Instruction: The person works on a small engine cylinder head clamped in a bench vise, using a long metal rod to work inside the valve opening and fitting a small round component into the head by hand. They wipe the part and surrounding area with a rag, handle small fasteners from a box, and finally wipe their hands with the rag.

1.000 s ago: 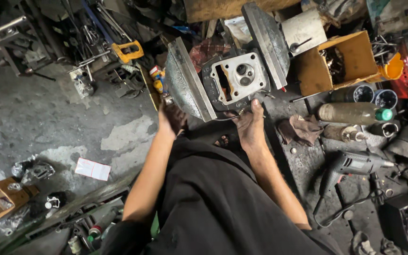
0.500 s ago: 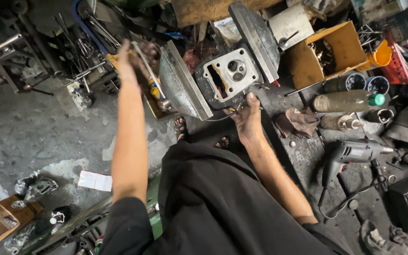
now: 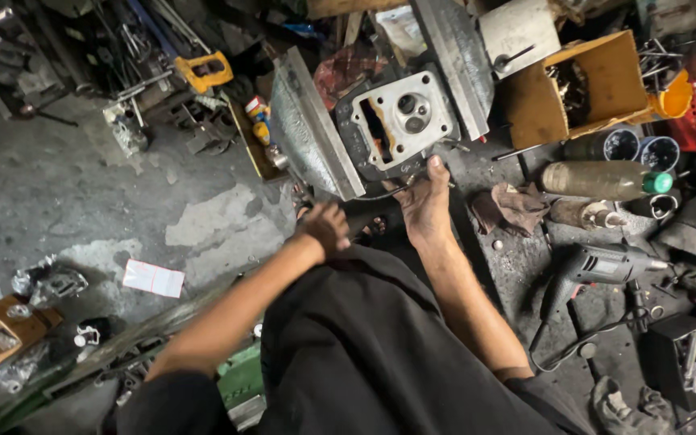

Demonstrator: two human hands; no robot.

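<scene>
the right hand (image 3: 427, 205) lies flat, fingers together, its tips touching the lower edge of the cylinder head (image 3: 396, 121), which sits clamped between two grey vise plates (image 3: 309, 129) on the dark counter (image 3: 517, 266). the left hand (image 3: 325, 228) is curled into a loose fist just below the left plate; whether it holds anything cannot be told. a rag (image 3: 513, 205) lies right of the right hand, a drill (image 3: 606, 266) below it, a bottle (image 3: 606, 179) beyond.
</scene>
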